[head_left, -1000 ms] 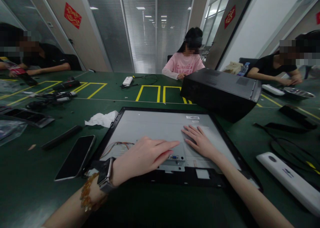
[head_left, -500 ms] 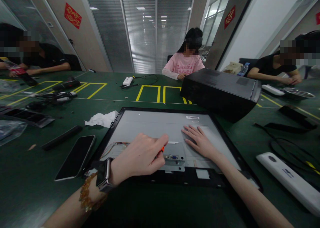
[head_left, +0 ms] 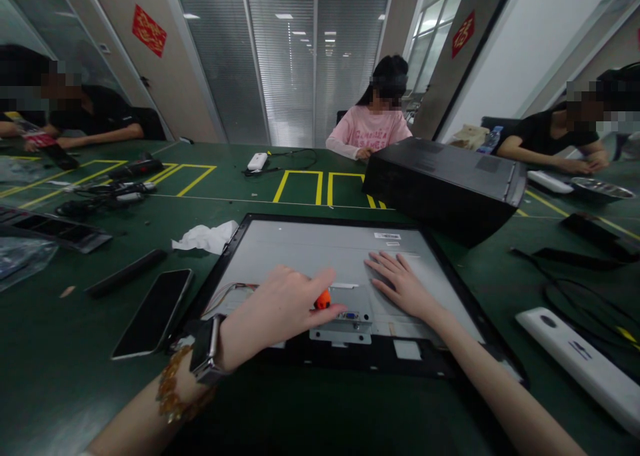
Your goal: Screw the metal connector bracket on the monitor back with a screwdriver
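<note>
A monitor panel (head_left: 305,246) lies back side up on the table, grey metal within a black frame. My left hand (head_left: 287,306) curls around a screwdriver (head_left: 323,300) over the panel's metal bracket (head_left: 361,303). Only the orange and black handle end shows; the shaft is hidden under the hand. Thumb and index finger are parted around the handle. A blue video port (head_left: 351,316) shows on the bracket beside the thumb. Flat on the panel's right part, fingers spread, rests my right hand (head_left: 403,284), holding nothing.
A phone (head_left: 153,315), a black bar (head_left: 126,273) and crumpled tissue (head_left: 205,237) lie left of the panel. Behind it stands a large black casing (head_left: 445,186). A white elongated device (head_left: 575,356) and black cables (head_left: 575,289) lie right. Several people sit around the table.
My left thumb and index finger have spread apart, exposing more of the orange handle. My right hand stays on the panel. The whole view has shifted slightly.
</note>
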The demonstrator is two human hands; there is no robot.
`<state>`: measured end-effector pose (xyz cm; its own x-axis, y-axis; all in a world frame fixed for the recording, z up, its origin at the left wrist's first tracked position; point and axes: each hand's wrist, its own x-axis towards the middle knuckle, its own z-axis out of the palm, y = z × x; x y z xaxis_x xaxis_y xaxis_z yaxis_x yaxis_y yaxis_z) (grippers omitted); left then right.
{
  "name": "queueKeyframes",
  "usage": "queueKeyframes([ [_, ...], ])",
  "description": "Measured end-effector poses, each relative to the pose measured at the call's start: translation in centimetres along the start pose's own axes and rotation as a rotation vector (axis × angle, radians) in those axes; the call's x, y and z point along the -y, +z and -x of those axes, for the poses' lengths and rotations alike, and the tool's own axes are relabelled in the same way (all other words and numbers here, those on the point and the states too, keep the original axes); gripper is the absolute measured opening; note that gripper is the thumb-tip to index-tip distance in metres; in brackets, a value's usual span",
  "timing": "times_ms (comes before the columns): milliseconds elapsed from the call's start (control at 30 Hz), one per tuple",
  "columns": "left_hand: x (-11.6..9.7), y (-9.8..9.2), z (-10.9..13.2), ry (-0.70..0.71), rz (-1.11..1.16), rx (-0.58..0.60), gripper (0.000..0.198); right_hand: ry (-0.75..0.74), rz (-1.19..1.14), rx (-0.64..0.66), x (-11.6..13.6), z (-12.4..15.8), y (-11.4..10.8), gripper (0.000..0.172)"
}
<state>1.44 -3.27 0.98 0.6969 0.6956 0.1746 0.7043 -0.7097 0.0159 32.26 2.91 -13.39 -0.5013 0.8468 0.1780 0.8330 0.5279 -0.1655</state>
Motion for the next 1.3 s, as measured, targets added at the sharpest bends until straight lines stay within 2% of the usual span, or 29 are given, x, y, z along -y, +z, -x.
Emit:
queueKeyframes([
  [133, -0.1, -0.3, 0.0, 0.005, -0.008, -0.017, 0.034, 0.001, 0.005, 0.003, 0.1, 0.0, 0.0, 0.049],
  [300, -0.3, -0.7, -0.3, 0.034, 0.091, -0.049, 0.03, 0.0, 0.003, 0.002, 0.0, 0.0, 0.0, 0.049],
  [533, -0.4, -0.7, -0.2, 0.009, 0.181, 0.043, 0.041, -0.002, -0.002, 0.003, -0.1, 0.0, 0.1, 0.049],
  [800, -0.7, -1.6, -0.1, 0.023, 0.312, 0.048, 0.005, -0.005, 0.012, 0.004, 0.0, 0.0, 0.0, 0.048],
  [933, -0.6, -1.7, 0.0, 0.033, 0.339, 0.065, 0.009, -0.003, 0.012, 0.001, -0.1, 0.0, 0.1, 0.049],
  [1133, -0.4, -2.0, 0.3, 0.026, 0.268, 0.056, 0.02, -0.005, 0.001, -0.009, 0.0, 0.0, 0.0, 0.049],
  [1300, -0.5, -1.1, 0.0, -0.005, 0.149, 0.024, 0.014, -0.003, -0.006, 0.001, 0.1, 0.0, -0.1, 0.049],
])
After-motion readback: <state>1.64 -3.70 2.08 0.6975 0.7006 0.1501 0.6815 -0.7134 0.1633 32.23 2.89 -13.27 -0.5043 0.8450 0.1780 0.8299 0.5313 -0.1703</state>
